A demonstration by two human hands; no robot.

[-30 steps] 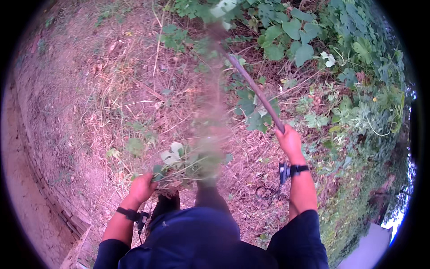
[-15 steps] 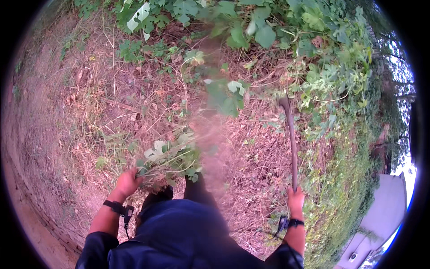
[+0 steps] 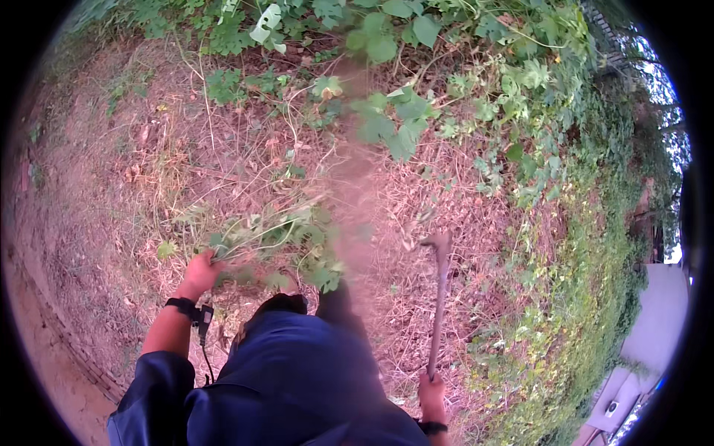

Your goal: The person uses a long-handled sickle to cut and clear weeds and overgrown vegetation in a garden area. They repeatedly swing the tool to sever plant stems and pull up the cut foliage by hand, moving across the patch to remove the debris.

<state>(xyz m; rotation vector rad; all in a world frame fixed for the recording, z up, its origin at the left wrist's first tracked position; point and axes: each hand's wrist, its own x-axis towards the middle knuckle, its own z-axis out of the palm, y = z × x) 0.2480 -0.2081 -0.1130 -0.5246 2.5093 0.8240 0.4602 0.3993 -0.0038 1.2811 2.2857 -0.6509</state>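
Note:
My left hand (image 3: 201, 273) is closed round the stems of a bunch of cut green vines (image 3: 286, 234), whose broad leaves trail to the right in front of my legs. At the lower right, my right hand (image 3: 431, 388) grips the lower end of a long wooden handle. This belongs to a sickle-like tool (image 3: 439, 305) with a hooked head pointing left, low over the dry stalks. The blade is blurred, so its exact shape is hard to make out.
Dry stalks and bare soil (image 3: 238, 134) cover the slope ahead. Leafy vines (image 3: 394, 30) grow across the top, and a green bank (image 3: 550, 297) runs along the right. A pale wall (image 3: 658, 312) stands far right; a brown ledge (image 3: 52, 357) lies at the lower left.
My right hand has drawn the tool down and left, its head moving from the vine edge to the dry stalks nearer me. My left hand has risen slightly leftward, still holding the vines.

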